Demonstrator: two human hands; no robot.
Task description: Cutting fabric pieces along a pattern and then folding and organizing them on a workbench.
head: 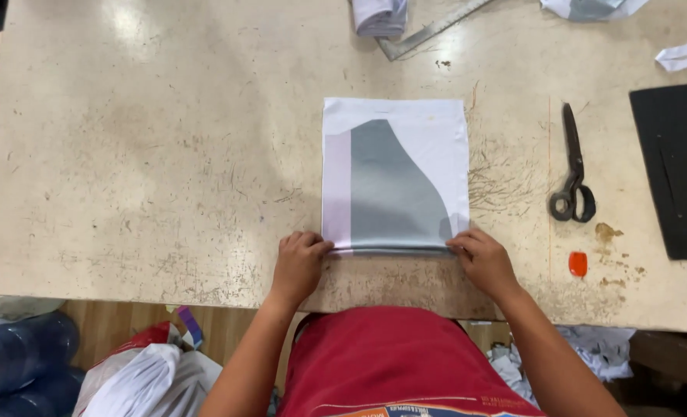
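Both hands, left hand (300,263) and right hand (482,261), pinch folded cloth (395,174).

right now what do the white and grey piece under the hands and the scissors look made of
White and grey piece: seemingly woven cloth, matte, folded softly at the near edge under the left hand and right hand.
Scissors: probably dark metal blades; black looped handles, possibly plastic or coated.
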